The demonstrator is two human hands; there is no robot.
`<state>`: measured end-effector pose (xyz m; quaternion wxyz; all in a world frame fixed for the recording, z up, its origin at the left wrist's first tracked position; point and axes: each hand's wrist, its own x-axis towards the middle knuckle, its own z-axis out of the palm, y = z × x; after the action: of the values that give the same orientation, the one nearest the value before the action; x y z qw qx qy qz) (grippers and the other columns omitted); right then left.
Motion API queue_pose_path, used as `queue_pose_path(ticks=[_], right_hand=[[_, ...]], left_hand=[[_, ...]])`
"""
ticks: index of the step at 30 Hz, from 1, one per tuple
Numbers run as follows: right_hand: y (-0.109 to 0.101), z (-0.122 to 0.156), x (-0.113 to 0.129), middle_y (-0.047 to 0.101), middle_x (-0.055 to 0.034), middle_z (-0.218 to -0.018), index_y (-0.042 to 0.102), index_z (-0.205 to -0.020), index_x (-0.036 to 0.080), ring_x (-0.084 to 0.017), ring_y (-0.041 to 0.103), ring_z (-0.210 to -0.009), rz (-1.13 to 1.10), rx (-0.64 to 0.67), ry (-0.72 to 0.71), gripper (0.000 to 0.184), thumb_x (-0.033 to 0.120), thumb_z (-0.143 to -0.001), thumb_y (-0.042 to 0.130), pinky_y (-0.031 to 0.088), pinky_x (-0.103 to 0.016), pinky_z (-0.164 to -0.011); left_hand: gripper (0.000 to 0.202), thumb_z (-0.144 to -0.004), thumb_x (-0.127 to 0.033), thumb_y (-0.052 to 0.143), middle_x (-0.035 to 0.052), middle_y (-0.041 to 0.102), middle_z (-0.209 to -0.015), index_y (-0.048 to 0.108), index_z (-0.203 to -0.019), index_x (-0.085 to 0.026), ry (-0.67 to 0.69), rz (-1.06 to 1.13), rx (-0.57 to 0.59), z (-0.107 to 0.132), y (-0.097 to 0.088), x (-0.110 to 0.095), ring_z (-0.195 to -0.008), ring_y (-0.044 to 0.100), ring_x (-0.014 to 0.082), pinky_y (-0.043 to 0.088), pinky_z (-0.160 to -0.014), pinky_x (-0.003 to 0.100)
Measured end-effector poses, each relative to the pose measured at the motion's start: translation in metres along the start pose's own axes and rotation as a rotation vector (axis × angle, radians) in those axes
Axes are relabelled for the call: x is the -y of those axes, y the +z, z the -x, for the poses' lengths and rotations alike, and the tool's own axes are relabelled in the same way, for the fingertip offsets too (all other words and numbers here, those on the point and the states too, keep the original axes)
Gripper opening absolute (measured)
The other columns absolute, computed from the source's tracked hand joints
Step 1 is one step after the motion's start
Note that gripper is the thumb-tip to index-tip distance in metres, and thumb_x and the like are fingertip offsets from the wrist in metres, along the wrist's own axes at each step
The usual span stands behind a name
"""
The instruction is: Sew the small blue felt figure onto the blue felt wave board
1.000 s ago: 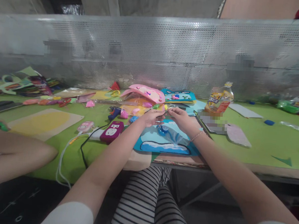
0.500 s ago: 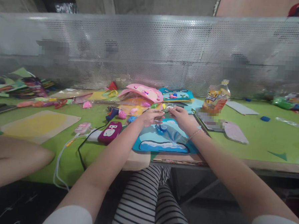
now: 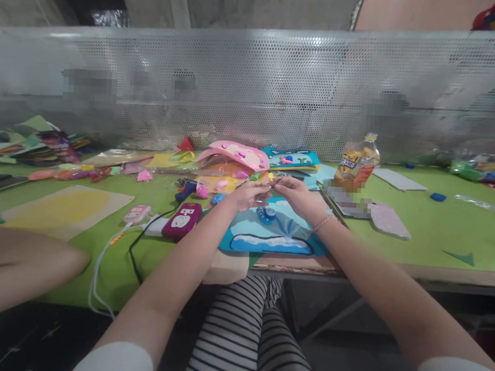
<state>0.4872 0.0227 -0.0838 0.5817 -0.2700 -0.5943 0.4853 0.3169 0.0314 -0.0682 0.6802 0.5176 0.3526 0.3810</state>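
My left hand (image 3: 250, 195) and my right hand (image 3: 293, 195) meet over a blue sheet (image 3: 237, 229) painted with white clouds. Both hands are closed, fingertips pinched close together. What they pinch is too small to make out; a thin pale sliver shows under the left fingers. Below them on the sheet lies a lump of blue modelling clay (image 3: 266, 214) with a clear plastic wrapper (image 3: 289, 229) beside it. Just beyond the hands are a pink decorated piece (image 3: 243, 154) and a blue decorated piece (image 3: 290, 159), both bearing small coloured shapes.
Left of my arm are a maroon device (image 3: 182, 221), a pink charger (image 3: 137, 214) with cables and a dark blue glue gun (image 3: 186, 189). A bottle (image 3: 359, 161) and a pale phone-shaped case (image 3: 390, 219) are at right. Another person's arm (image 3: 28, 257) rests at far left.
The right fingers have drawn in closer to the left ones, and the pale, shiny bit seen between them earlier no longer shows. Otherwise the arms and table items stay put.
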Motion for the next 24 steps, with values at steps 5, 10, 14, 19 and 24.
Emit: queue_pose_path(ticks=[5,10,14,19,24], right_hand=[[0.0018,-0.0004,0.0009,0.068,0.0002,-0.078,0.066,-0.072,0.020,-0.013,0.062,-0.073,-0.008,-0.048,0.006,0.026,0.033,-0.055,0.080,0.050,-0.030,-0.075],[0.0029,-0.0021,0.0016,0.067,0.0022,-0.071,0.064,-0.076,0.019,-0.012,0.060,-0.065,-0.014,-0.112,0.032,0.033,0.034,-0.051,0.081,0.050,-0.029,-0.070],[0.0025,-0.0025,0.0005,0.065,0.0037,-0.066,0.064,-0.075,0.019,-0.011,0.059,-0.061,-0.040,-0.097,0.034,0.034,0.034,-0.050,0.081,0.050,-0.029,-0.065],[0.0017,-0.0019,0.0002,0.065,0.0037,-0.066,0.065,-0.077,0.020,-0.011,0.060,-0.062,-0.072,-0.084,0.042,0.033,0.032,-0.052,0.082,0.051,-0.027,-0.065],[0.0010,-0.0009,0.0026,0.069,0.0014,-0.073,0.066,-0.084,0.020,-0.011,0.063,-0.068,-0.104,-0.050,0.078,0.035,0.032,-0.055,0.081,0.051,-0.025,-0.068]], left_hand=[[0.015,-0.072,-0.020,0.072,0.0018,0.063,-0.068,0.062,-0.081,-0.013,-0.011,-0.008,0.009,0.0004,0.0007,0.0003,-0.056,0.059,0.0083,0.053,-0.065,0.027],[0.014,-0.072,-0.019,0.071,0.0036,0.064,-0.073,0.063,-0.081,-0.013,-0.001,-0.037,0.038,0.0016,0.0016,0.0013,-0.062,0.061,0.0112,0.053,-0.065,0.030],[0.017,-0.069,-0.020,0.074,0.0048,0.065,-0.077,0.064,-0.081,-0.012,0.006,-0.082,0.076,0.0029,0.0028,0.0019,-0.065,0.062,0.0119,0.052,-0.067,0.029],[0.021,-0.067,-0.024,0.076,0.0039,0.064,-0.076,0.065,-0.081,-0.013,0.008,-0.131,0.079,-0.0004,0.0017,0.0043,-0.066,0.061,0.0122,0.052,-0.069,0.031],[0.024,-0.066,-0.025,0.077,0.0017,0.062,-0.071,0.065,-0.084,-0.014,0.012,-0.168,0.099,-0.0020,0.0003,0.0052,-0.065,0.060,0.0110,0.051,-0.072,0.031]])
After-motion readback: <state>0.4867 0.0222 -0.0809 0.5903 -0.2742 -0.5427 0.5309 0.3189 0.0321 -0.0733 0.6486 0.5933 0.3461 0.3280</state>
